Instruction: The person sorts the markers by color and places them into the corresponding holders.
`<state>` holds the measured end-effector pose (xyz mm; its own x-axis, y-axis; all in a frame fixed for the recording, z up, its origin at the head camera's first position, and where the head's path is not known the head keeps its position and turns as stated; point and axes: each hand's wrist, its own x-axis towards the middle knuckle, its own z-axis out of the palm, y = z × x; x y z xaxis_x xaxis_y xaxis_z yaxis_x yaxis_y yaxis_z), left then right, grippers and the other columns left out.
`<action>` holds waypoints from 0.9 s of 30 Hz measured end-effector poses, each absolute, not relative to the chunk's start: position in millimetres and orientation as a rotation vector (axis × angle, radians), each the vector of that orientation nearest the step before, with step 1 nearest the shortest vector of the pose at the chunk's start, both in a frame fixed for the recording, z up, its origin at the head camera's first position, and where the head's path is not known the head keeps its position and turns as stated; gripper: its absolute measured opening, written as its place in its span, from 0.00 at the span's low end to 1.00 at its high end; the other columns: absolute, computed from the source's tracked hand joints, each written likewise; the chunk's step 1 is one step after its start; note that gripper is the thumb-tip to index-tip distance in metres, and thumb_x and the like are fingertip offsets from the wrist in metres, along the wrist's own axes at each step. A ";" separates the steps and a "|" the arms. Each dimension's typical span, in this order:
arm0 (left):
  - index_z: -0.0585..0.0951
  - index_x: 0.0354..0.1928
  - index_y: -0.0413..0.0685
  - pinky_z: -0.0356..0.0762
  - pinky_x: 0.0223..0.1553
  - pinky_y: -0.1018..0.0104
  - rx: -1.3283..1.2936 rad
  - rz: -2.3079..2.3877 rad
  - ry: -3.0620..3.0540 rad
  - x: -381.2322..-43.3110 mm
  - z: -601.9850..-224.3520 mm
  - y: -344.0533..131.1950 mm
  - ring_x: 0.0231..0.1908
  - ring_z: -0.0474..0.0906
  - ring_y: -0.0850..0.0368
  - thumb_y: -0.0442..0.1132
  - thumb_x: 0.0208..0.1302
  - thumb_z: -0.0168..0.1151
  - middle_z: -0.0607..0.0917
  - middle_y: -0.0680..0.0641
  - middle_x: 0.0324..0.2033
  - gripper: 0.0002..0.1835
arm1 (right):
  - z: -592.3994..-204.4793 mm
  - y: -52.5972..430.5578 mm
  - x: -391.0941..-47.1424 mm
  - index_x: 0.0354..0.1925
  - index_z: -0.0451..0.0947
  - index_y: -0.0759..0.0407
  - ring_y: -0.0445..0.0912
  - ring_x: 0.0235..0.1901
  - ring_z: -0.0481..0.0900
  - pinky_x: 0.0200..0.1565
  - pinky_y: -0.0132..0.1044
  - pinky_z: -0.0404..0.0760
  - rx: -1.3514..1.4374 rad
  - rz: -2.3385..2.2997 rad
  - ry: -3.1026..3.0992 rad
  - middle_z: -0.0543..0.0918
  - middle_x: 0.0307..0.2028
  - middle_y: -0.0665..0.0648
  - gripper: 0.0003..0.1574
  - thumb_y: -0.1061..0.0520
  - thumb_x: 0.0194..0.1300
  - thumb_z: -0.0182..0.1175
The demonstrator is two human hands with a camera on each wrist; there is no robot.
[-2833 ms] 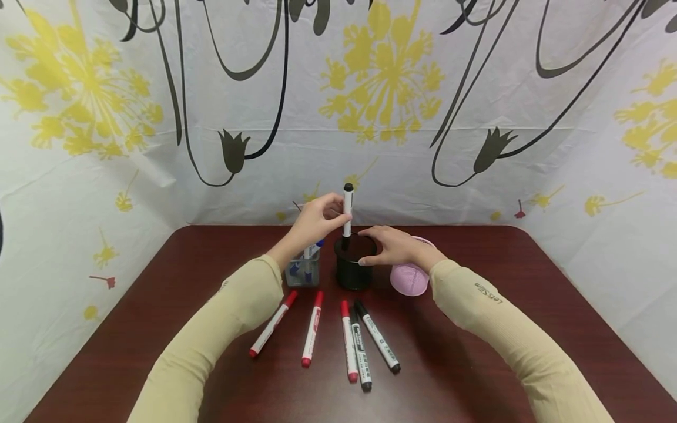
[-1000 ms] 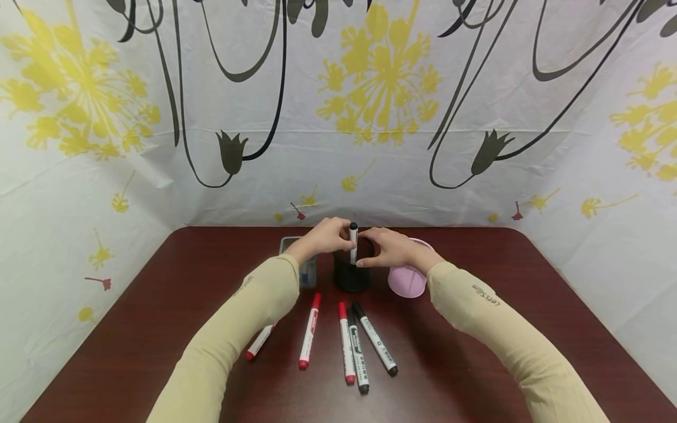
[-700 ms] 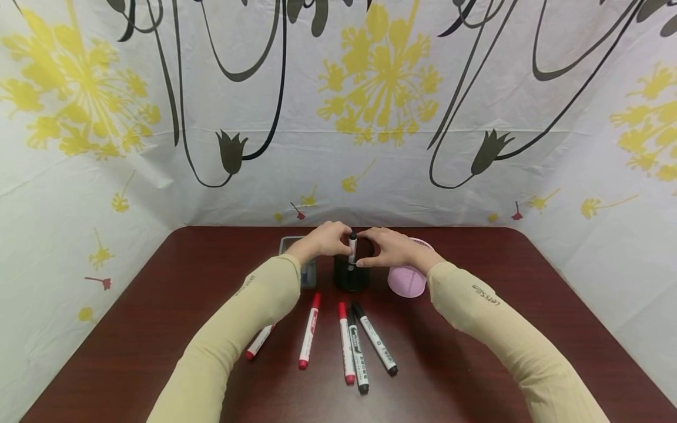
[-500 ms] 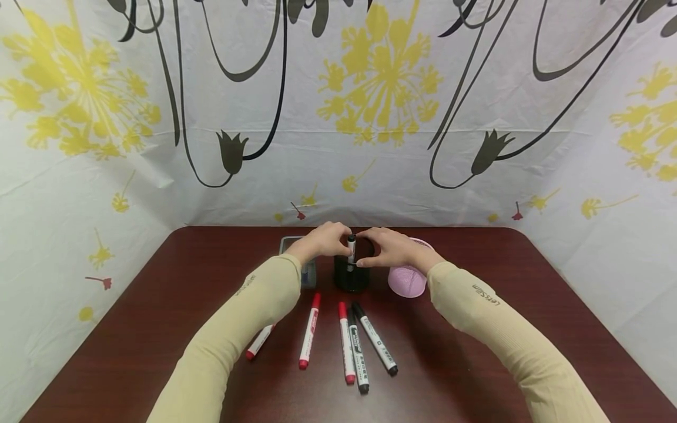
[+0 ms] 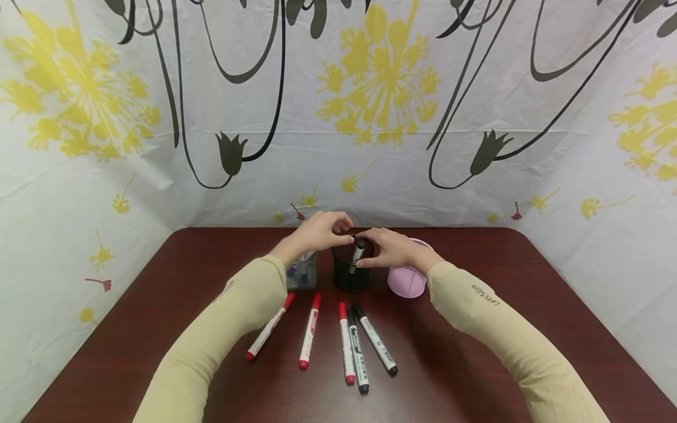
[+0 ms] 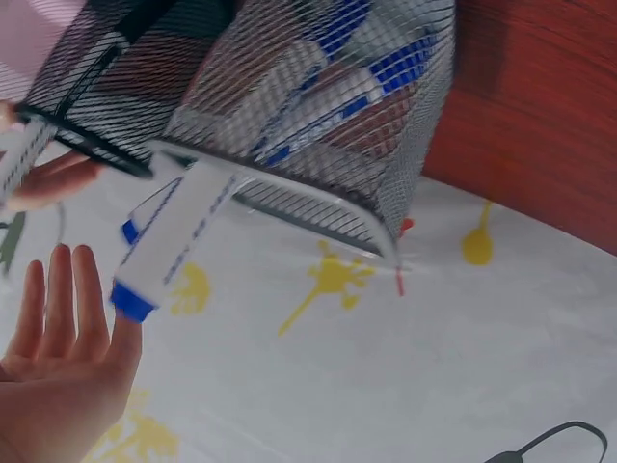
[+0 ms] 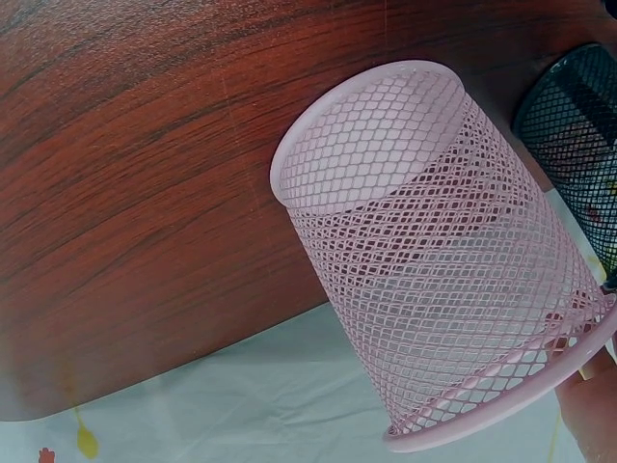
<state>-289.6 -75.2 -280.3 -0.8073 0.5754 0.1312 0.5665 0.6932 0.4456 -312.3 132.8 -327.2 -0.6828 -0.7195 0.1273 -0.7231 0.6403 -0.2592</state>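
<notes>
A black mesh pen cup stands at the table's back middle, a black-capped whiteboard marker leaning inside it. My right hand holds the cup by its rim, thumb in front and fingers behind. Just above the cup's left side is my left hand, holding nothing. In the left wrist view, the fingers of the left hand are extended, apart from the black cup. Beside them, blue-capped markers stick out of a grey mesh holder.
A pink mesh cup stands right of the black one. In front, red markers and black markers lie on the dark wooden table. A patterned cloth hangs behind.
My left hand lowered the black-capped marker into the black cup, let it go and rose up and left. The marker now tilts right. My right hand stays on the rim.
</notes>
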 end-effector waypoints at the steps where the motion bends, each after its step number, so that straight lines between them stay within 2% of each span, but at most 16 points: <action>1: 0.76 0.46 0.44 0.69 0.42 0.64 0.993 0.761 2.884 -287.0 -278.5 -76.4 0.41 0.73 0.57 0.46 0.57 0.59 0.78 0.49 0.40 0.18 | -327.0 132.8 -312.0 0.57 0.66 0.60 0.48 0.48 0.68 0.48 0.43 0.66 1.244 0.453 -2.840 0.72 0.51 0.56 0.43 0.36 0.51 0.59; 4: 0.77 0.44 0.44 0.70 0.41 0.66 1.085 0.808 2.898 -277.4 -274.9 -79.4 0.39 0.73 0.59 0.46 0.58 0.59 0.79 0.51 0.38 0.16 | -326.1 133.0 -311.8 0.58 0.65 0.59 0.47 0.49 0.67 0.49 0.43 0.66 1.223 0.451 -2.859 0.70 0.53 0.56 0.44 0.35 0.51 0.58; 9: 0.77 0.41 0.47 0.70 0.40 0.67 1.266 0.782 2.910 -258.7 -277.1 -82.0 0.38 0.74 0.61 0.45 0.57 0.59 0.79 0.52 0.37 0.13 | -324.9 133.2 -311.3 0.58 0.66 0.57 0.46 0.46 0.68 0.47 0.42 0.67 1.206 0.470 -2.865 0.70 0.53 0.56 0.44 0.34 0.50 0.58; 17: 0.78 0.41 0.53 0.70 0.39 0.69 1.467 0.437 2.889 -227.8 -292.9 -79.7 0.40 0.73 0.63 0.48 0.57 0.59 0.78 0.56 0.38 0.12 | -326.6 132.8 -310.5 0.59 0.64 0.59 0.49 0.53 0.65 0.50 0.44 0.65 1.224 0.416 -2.870 0.69 0.54 0.56 0.44 0.35 0.51 0.58; 21: 0.78 0.42 0.53 0.70 0.40 0.67 1.633 0.284 2.867 -216.6 -299.8 -76.0 0.40 0.73 0.62 0.47 0.56 0.59 0.78 0.56 0.37 0.13 | -327.1 132.8 -310.9 0.59 0.65 0.60 0.50 0.54 0.64 0.52 0.45 0.63 1.228 0.415 -2.858 0.69 0.55 0.57 0.44 0.36 0.51 0.59; 27: 0.77 0.41 0.54 0.70 0.34 0.68 1.901 -0.011 2.817 -203.0 -313.9 -66.6 0.35 0.73 0.62 0.47 0.54 0.60 0.77 0.57 0.33 0.12 | -326.8 132.2 -309.4 0.58 0.65 0.59 0.50 0.53 0.65 0.50 0.44 0.65 1.221 0.418 -2.852 0.69 0.54 0.56 0.45 0.33 0.51 0.57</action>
